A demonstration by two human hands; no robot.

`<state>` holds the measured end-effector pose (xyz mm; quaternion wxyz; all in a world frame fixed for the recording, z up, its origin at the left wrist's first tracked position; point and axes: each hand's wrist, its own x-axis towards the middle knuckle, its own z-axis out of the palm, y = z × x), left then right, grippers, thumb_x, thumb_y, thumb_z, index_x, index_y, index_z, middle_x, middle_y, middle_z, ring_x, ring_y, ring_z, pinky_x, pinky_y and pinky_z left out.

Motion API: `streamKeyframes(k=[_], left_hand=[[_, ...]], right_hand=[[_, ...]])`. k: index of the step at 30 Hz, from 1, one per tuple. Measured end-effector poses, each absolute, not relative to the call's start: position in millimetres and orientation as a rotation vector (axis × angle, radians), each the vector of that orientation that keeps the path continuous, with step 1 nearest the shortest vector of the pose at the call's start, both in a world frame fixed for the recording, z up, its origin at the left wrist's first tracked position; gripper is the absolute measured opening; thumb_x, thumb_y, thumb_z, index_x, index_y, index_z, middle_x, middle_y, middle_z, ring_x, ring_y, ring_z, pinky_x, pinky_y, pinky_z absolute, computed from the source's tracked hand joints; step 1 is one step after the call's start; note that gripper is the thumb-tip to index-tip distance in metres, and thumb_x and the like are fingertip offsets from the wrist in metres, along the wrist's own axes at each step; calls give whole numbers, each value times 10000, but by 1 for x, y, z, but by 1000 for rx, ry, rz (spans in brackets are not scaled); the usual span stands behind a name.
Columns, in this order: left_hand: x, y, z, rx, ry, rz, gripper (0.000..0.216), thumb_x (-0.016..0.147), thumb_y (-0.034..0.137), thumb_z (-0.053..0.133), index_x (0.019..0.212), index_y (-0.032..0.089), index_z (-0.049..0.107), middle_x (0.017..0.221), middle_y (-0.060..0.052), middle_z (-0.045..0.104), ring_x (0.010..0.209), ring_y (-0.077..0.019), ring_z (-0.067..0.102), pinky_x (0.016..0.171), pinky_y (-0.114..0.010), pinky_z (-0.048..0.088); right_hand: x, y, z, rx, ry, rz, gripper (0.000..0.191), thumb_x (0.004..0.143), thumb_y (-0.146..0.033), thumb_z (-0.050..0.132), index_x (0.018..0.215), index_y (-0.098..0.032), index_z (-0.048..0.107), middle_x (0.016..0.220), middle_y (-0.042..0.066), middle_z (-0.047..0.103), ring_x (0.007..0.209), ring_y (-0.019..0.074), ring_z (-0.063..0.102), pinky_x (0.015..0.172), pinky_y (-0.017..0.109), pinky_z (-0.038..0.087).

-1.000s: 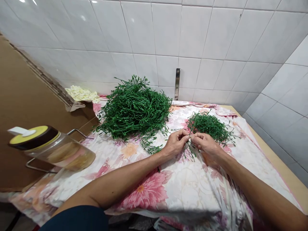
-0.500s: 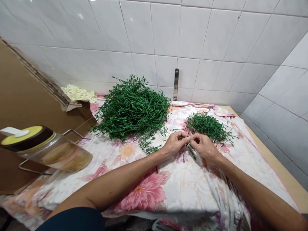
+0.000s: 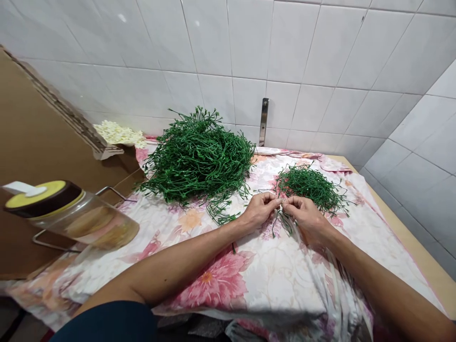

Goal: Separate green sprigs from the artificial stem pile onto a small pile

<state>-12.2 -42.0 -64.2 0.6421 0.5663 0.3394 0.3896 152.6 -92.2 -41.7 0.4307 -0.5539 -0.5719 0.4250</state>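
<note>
left hand (image 3: 261,210) + right hand (image 3: 306,217) | fingertips (image 3: 275,202) pinched shut on a thin green sprig (image 3: 280,223), fiddly stuff | small green pile (image 3: 311,187) right behind, big green pile (image 3: 199,161) further left

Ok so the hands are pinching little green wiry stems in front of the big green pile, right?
Not quite: the head view shows the left hand and right hand pinching thin green wiry stems in front of the smaller green wiry heap, not the big green wiry heap, which lies further left.
</note>
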Motion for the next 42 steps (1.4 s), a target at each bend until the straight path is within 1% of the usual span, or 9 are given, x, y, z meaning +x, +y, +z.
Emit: streamKeyframes(k=[5, 10, 14, 19, 27, 32, 36, 40, 42], left_hand=[[-11, -43, -63, 1267, 754, 886, 375, 785, 499, 733, 725, 171, 559, 467, 61, 474, 387, -64, 390, 403, -202, 284], [-12, -43, -63, 1289, 744, 876, 369, 759, 478, 747, 720, 173, 544, 477, 62, 476, 391, -65, 392, 398, -202, 288], [-12, -43, -63, 1324, 754, 875, 349, 750, 448, 744, 725, 169, 536, 497, 64, 475, 416, -61, 402, 425, -198, 301], [-11, -43, -68, 1370, 805, 862, 338, 791, 465, 690, 743, 175, 524, 517, 65, 462, 432, -66, 384, 434, -205, 266], [-12, -45, -70, 1527, 864, 883, 257, 846, 377, 613, 739, 179, 489, 585, 63, 419, 536, -83, 368, 523, -225, 280], [-9, -58, -69, 1730, 792, 940, 222, 874, 352, 602, 775, 168, 529, 689, 38, 472, 642, -96, 410, 590, -224, 328], [-6, -56, -71, 1486, 773, 970, 263, 853, 402, 647, 797, 174, 527, 652, 49, 484, 544, -77, 419, 520, -215, 330], [-8, -49, -67, 1270, 783, 1000, 286, 844, 423, 650, 822, 191, 484, 660, 46, 548, 431, -52, 409, 425, -197, 297], [-9, -49, -64, 1250, 813, 994, 276, 854, 417, 641, 834, 191, 485, 649, 47, 561, 409, -43, 398, 412, -185, 289]], right_hand=[[155, -91, -46, -1445, -1500, 886, 269, 847, -428, 624, 763, -172, 641, 714, 16, 606, 645, 148, 492, 603, 273, 369], [156, -91, -47, -1543, -1566, 754, 246, 851, -406, 599, 800, -172, 659, 716, 25, 637, 646, 160, 518, 603, 279, 385], [156, -90, -48, -1573, -1600, 719, 234, 849, -388, 589, 806, -170, 665, 727, 31, 658, 654, 163, 539, 620, 281, 404], [155, -93, -45, -1526, -1610, 757, 259, 854, -404, 587, 805, -166, 676, 747, 39, 674, 676, 168, 559, 611, 269, 407], [153, -89, -50, -1620, -1627, 655, 216, 832, -371, 578, 797, -177, 669, 694, 25, 661, 619, 163, 546, 580, 266, 397], [158, -86, -49, -1712, -1588, 513, 140, 802, -286, 568, 763, -185, 656, 712, 22, 677, 635, 163, 561, 616, 275, 407], [164, -89, -39, -1619, -1510, 536, 137, 834, -304, 594, 799, -189, 660, 749, 19, 687, 650, 156, 568, 615, 270, 422], [172, -91, -25, -1411, -1377, 646, 160, 855, -339, 645, 825, -182, 639, 836, 56, 727, 703, 159, 625, 631, 269, 473], [178, -91, -17, -1295, -1295, 697, 187, 871, -365, 663, 854, -182, 626, 843, 60, 730, 667, 146, 628, 615, 267, 493]])
